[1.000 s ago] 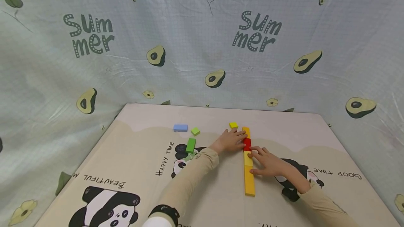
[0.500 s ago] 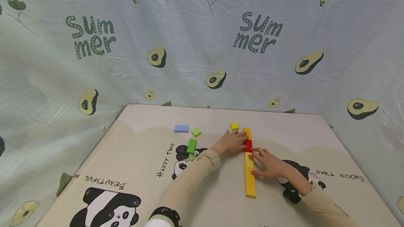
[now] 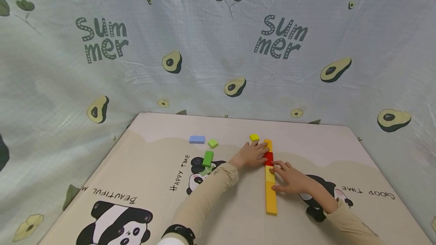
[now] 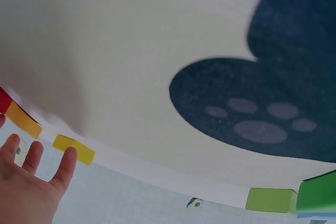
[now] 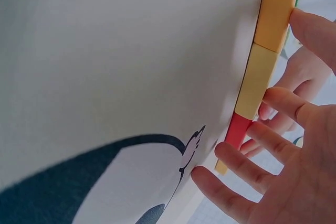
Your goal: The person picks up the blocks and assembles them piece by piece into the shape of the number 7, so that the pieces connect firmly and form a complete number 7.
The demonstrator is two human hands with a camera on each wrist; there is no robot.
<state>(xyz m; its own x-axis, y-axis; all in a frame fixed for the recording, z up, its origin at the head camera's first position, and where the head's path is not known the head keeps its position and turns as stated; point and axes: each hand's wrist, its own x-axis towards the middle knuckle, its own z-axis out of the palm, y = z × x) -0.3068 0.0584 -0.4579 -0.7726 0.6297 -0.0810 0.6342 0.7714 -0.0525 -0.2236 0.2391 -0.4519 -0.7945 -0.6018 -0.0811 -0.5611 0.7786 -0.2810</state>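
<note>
Flat blocks lie end to end in a row on the panda-print table: a short orange block [image 3: 268,143] at the far end, a red block [image 3: 269,159], a pale yellow block [image 3: 270,176] and a long orange block [image 3: 271,201] nearest me. My left hand [image 3: 251,155] reaches the row's left side, its fingertips at the far orange and red blocks. From the right, my right hand [image 3: 292,179] lays spread fingers along the row; in the right wrist view its thumb meets the long orange block [image 5: 278,11]. A bright yellow block [image 3: 254,137] sits just beyond the left fingers.
Left of the row lie a green block [image 3: 208,158], a lime green block [image 3: 212,143] and a blue block [image 3: 197,139]. A pale curtain [image 3: 204,48] printed with avocados hangs behind the table's far edge.
The whole scene shifts slightly down and right in the head view. Both hands keep their places against the row, and no block has visibly moved on the table.
</note>
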